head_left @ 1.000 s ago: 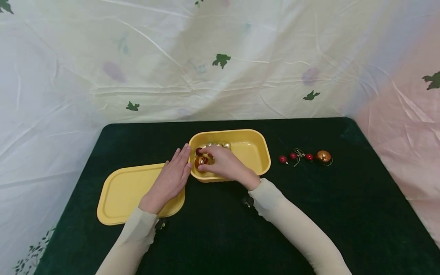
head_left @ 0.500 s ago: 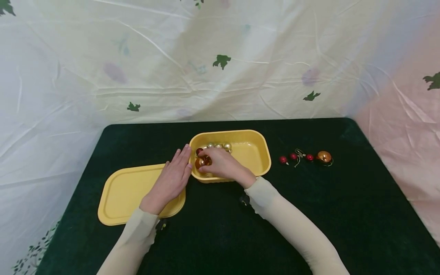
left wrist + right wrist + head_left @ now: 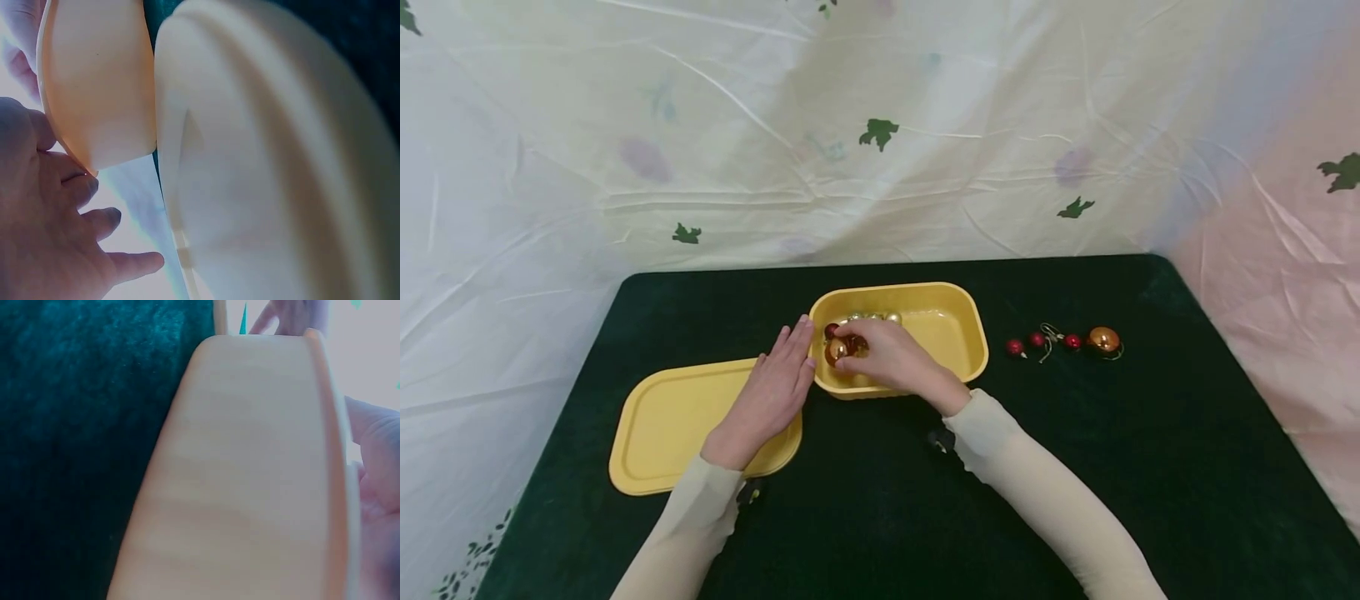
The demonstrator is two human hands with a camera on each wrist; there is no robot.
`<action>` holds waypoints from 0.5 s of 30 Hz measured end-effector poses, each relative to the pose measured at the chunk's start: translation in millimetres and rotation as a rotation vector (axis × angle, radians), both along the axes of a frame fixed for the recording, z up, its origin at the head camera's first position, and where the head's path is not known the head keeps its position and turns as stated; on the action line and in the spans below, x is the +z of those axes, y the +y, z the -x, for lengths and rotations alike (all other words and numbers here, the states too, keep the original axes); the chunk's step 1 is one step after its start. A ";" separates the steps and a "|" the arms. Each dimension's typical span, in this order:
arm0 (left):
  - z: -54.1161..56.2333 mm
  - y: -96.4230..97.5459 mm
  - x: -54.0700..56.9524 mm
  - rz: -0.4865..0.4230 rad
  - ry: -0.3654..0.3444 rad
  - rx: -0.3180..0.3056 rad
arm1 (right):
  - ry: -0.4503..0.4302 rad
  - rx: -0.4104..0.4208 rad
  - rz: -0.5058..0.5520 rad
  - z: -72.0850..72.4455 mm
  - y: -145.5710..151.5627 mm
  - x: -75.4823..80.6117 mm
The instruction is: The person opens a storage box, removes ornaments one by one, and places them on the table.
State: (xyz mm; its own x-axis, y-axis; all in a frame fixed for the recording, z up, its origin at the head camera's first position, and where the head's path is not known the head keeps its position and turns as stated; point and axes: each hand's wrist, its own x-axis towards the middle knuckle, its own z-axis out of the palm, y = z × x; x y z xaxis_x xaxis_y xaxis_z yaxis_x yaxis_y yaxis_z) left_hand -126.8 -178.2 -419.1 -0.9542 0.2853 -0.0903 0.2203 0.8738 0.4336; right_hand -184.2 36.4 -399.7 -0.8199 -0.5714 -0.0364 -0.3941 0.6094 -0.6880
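Observation:
Inside a yellow plastic box (image 3: 946,337), my right hand (image 3: 891,354) bends its thumb and forefinger round a shiny orange bauble at the left end. Another orange bauble (image 3: 835,352) and a dark red one (image 3: 831,331) lie by its fingertips. Several pale gold baubles (image 3: 892,318) show along the back, partly behind the hand. My left hand (image 3: 767,400), fingers straight, rests against the box's left rim. In the left wrist view its fingers (image 3: 78,190) touch the rim. The right wrist view shows mostly the box's outer wall (image 3: 250,456).
A yellow lid (image 3: 673,429) lies left of the box, under the left hand and wrist. Right of the box are several small red baubles (image 3: 1015,348) with gold strings and one orange bauble (image 3: 1103,340). A dark green cloth (image 3: 880,500) covers the table; a pale patterned sheet hangs behind.
The right hand has shifted slightly about the orange baubles, staying within the left end of the box. The left hand stays at the rim.

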 end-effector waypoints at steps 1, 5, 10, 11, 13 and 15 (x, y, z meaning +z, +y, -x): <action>-0.1 -0.2 -0.1 0.000 -0.002 0.001 | 0.002 -0.006 0.009 -1.2 2.0 1.1; 0.3 -0.7 -0.1 -0.004 -0.011 0.004 | 0.013 -0.021 0.050 -6.1 11.4 4.6; 0.6 -0.8 0.0 -0.011 -0.015 0.006 | 0.009 -0.039 0.117 -12.2 25.0 10.5; 0.6 -0.7 -0.2 -0.012 -0.015 0.007 | 0.007 -0.043 0.129 -13.5 28.0 11.8; 0.6 -0.7 -1.2 -0.010 -0.011 0.006 | 0.005 -0.048 0.148 -15.6 34.0 14.0; 0.7 -0.8 -2.0 -0.008 -0.010 0.005 | 0.004 -0.059 0.164 -17.5 39.8 16.0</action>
